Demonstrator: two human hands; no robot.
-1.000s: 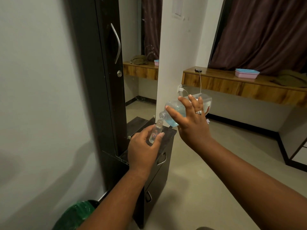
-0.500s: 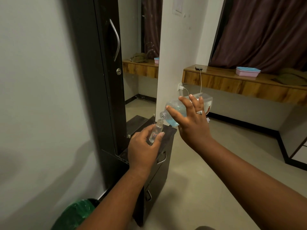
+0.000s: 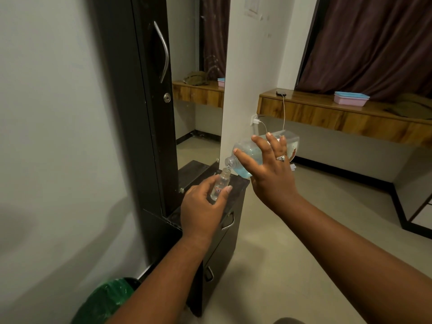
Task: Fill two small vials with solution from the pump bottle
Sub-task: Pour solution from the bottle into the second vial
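Left hand (image 3: 203, 210): closed around a small clear vial (image 3: 220, 186), thumb and fingers on its lower body; held upright, neck open, above the top of a dark drawer cabinet (image 3: 230, 226).
Right hand (image 3: 271, 174): fingers spread over a clear bottle (image 3: 247, 157), gripping it from the near side; ring on one finger.
Bottle: tipped almost level, open mouth lowest and just above the vial's neck; pump head not visible; pale blue liquid pooled along the lower side toward the mouth. Contact between mouth and neck impossible to tell.
Vial: small red-and-white label on the front; fill level too hard to judge.
Second vial: not seen.
Surroundings: tall dark cupboard door with curved metal handle (image 3: 163, 52) at left; mirror (image 3: 201, 90) beside it; green bin (image 3: 105, 302) at lower left; wooden shelf (image 3: 327, 113) at right carrying a pink and blue box (image 3: 350, 98).
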